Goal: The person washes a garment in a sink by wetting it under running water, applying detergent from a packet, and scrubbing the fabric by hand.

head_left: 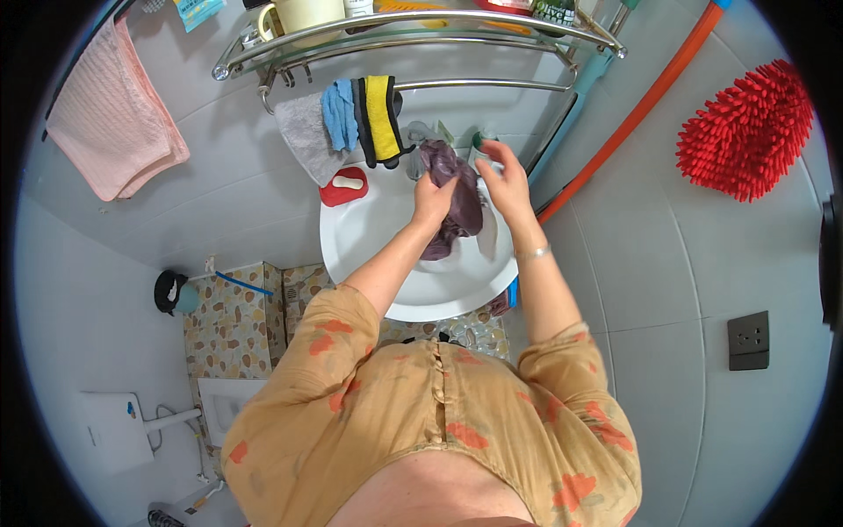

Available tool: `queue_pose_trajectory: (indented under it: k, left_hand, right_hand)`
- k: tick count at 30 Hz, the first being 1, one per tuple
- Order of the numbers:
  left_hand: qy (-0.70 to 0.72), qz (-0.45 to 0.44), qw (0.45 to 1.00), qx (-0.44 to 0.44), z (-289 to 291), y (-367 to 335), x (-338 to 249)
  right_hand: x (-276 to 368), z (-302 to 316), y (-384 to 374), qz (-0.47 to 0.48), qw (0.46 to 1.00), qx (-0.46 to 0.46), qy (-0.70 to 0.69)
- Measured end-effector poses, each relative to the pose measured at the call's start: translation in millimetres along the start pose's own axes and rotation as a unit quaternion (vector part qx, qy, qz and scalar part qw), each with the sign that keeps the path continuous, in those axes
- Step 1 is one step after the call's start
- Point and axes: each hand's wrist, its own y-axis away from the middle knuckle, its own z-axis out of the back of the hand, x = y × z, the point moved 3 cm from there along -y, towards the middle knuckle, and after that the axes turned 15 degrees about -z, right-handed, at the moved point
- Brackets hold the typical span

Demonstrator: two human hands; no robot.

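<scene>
Left hand (433,200), just above frame centre, is closed around a dark purple cloth (457,198), gripping it near its upper part. The cloth hangs bunched over a white basin (360,233), lower end reaching down into the bowl. Right hand (505,180), just right of the cloth, has fingers spread and slightly curled, palm turned to the cloth; it touches the cloth's right edge but is not clenched on it. A thin bracelet (533,254) sits on the right wrist. On the basin's upper left rim: a red soap dish (343,188) with a white bar. Above the basin, a rail carries 3 rags: grey (305,136), blue (339,114), yellow-and-black (379,119). Top centre: a chrome shelf (421,39) holding a cream mug (303,16) and other items too cropped to identify. Upper left: pink towel (110,114) on a bar. Upper right: red mop head (746,132) against the tiled wall, with an orange pole (641,110) running diagonally down to the basin. Right edge, lower: a grey wall socket (748,340).
</scene>
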Motion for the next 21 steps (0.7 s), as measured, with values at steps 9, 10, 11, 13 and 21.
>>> queue_pose_trajectory:
  k: [9, 10, 11, 13, 21]
  left_hand:
    - [0.158, -0.004, 0.986, 0.045, -35.8, 7.8, -28.9]
    - [0.138, 0.005, 0.984, 0.117, -32.9, 11.2, -28.5]
    - [0.13, 0.01, 0.985, 0.117, -22.4, 12.1, -22.4]
    - [0.059, 0.011, 0.983, 0.173, -17.5, 20.8, -0.4]
    - [0.046, 0.173, 0.926, 0.331, -28.3, 51.0, 34.2]
  right_hand:
    - [-70.2, -30.5, 34.8, -0.146, 0.974, -0.135, -0.112]
    - [-67.3, -28.9, 28.2, -0.137, 0.954, -0.154, -0.217]
    - [-50.0, -24.5, 26.5, -0.164, 0.959, -0.111, -0.202]
    - [-48.8, -22.4, 23.6, -0.216, 0.934, -0.039, -0.282]
    - [-34.8, 13.8, 31.9, -0.235, 0.771, 0.032, -0.59]
